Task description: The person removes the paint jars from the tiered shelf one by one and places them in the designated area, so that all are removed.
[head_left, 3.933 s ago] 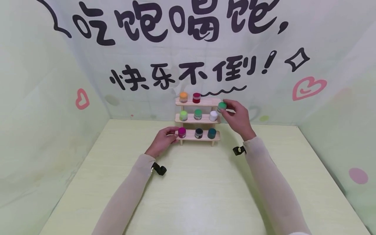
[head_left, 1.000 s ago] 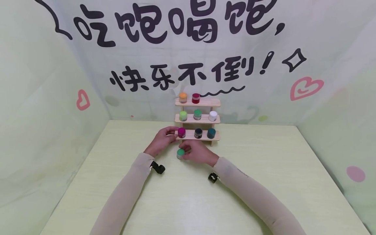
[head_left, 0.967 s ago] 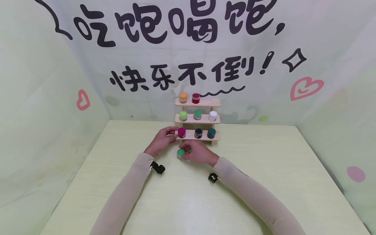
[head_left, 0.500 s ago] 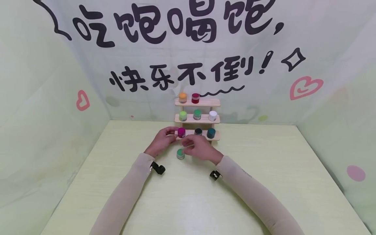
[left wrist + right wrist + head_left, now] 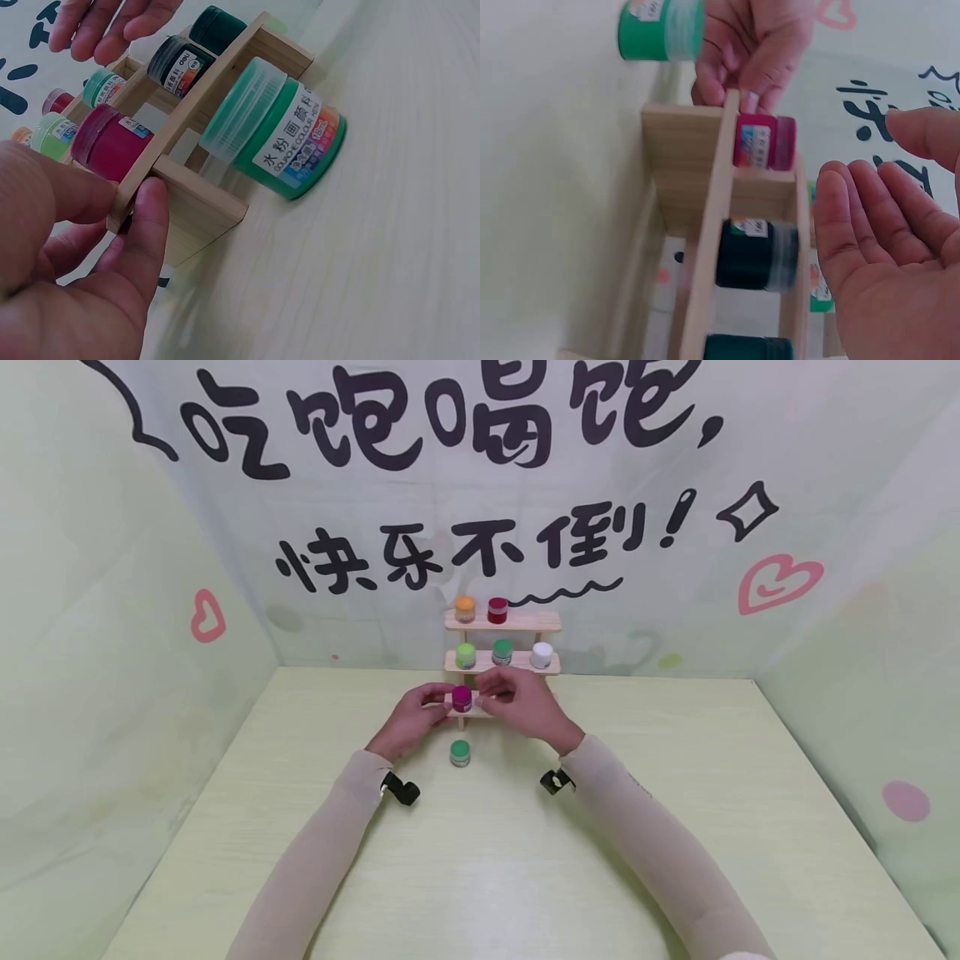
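Observation:
A small three-tier wooden stand (image 5: 536,622) bears several paint jars. My left hand (image 5: 415,718) pinches the left end of its lowest shelf between thumb and fingers, beside the magenta paint jar (image 5: 462,697). On the table in front stands a green paint jar (image 5: 460,753), touched by neither hand. My right hand (image 5: 528,703) hovers over the lowest shelf, its fingers loosely extended and holding nothing, as the right wrist view confirms. It hides the black paint jar (image 5: 180,66) and the teal paint jar (image 5: 217,30) from the head view; the left wrist view shows both on that shelf.
On the middle shelf are a lime paint jar (image 5: 466,656), another green paint jar (image 5: 502,652) and a white paint jar (image 5: 542,655). Orange (image 5: 465,609) and red paint jars (image 5: 497,610) occupy the top shelf. A printed cloth wall (image 5: 375,627) rises close behind.
My right hand brought the green paint jar from beside the top shelf down to the table and let go of it. It then rose to the lowest shelf. My left hand stayed put.

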{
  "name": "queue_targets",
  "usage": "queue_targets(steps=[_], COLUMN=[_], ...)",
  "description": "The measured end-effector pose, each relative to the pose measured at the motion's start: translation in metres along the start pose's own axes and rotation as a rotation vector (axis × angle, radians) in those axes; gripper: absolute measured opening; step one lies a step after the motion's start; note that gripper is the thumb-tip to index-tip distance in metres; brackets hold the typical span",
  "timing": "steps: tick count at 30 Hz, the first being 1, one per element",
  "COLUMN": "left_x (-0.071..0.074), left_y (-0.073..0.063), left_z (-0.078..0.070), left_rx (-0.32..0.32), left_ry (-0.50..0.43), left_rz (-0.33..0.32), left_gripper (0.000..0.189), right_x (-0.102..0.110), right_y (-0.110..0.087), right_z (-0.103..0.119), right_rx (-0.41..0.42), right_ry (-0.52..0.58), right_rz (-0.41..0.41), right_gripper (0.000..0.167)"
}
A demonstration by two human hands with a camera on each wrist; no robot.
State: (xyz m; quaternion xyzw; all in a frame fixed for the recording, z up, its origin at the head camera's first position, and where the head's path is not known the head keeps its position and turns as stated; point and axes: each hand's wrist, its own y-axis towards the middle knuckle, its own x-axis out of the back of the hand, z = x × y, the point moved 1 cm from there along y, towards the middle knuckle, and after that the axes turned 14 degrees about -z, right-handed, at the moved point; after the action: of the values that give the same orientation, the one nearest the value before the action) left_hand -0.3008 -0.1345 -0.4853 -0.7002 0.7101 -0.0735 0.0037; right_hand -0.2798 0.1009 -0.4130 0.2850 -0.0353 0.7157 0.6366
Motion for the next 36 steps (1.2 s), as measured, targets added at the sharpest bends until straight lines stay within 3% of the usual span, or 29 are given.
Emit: queue_targets(steps=[18,24,32,36], left_x=[0.004,0.003,0.001,0.000], left_y=[-0.001,0.000,0.001,0.000], left_z=[-0.001,-0.001,0.000,0.000], left_rx=[0.010,0.002,0.007,0.004], left_ry=[-0.041,-0.042,-0.030,-0.015], left_rz=[-0.033,-0.022,-0.006,-0.002], left_gripper=[0.041,0.041,0.041,0.041], right_x=[0.033,0.036,0.034,0.030], right_y=[0.067,0.087,0.102,0.107], right_z=[0.020,0.019,0.011,0.007], right_rx=[0.012,-0.041,-0.139,-0.149], right_ry=[-0.015,-0.028,-0.051,-0.104], right_rz=[-0.294,-0.396,-0.374,-0.350], right_gripper=[0.029,0.030,0.040,0.045])
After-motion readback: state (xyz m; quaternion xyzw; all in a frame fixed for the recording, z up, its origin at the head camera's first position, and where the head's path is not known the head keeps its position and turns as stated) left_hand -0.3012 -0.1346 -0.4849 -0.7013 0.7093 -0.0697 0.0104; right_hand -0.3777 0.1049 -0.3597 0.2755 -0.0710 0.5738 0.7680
